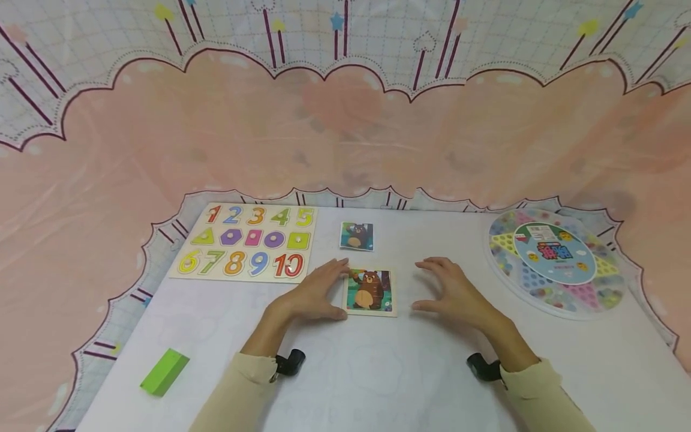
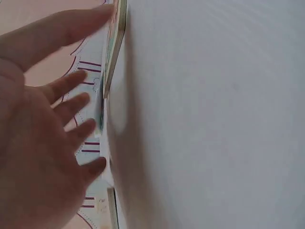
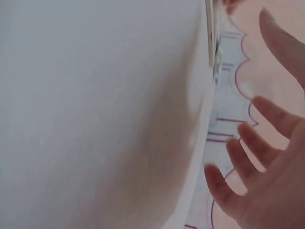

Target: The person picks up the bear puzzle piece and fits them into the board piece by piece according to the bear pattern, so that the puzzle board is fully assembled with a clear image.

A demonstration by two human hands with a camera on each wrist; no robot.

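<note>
A bear picture puzzle (image 1: 369, 291) in a pale wooden frame lies flat at the middle of the table. Along its left side is my left hand (image 1: 313, 294), thumb and fingers spread and relaxed. In the left wrist view the thumb (image 2: 71, 31) reaches the board's edge; whether it touches cannot be told. My right hand (image 1: 459, 294) hovers to the right of the puzzle, apart from it, its fingers spread with nothing between them. Behind the puzzle lies a small card (image 1: 357, 236) with a similar bear picture.
A number and shape peg board (image 1: 245, 243) lies at the back left, close to my left hand. On the right is a round Chinese checkers board (image 1: 556, 264). A green block (image 1: 164, 372) sits at the front left of the white table (image 1: 378, 378).
</note>
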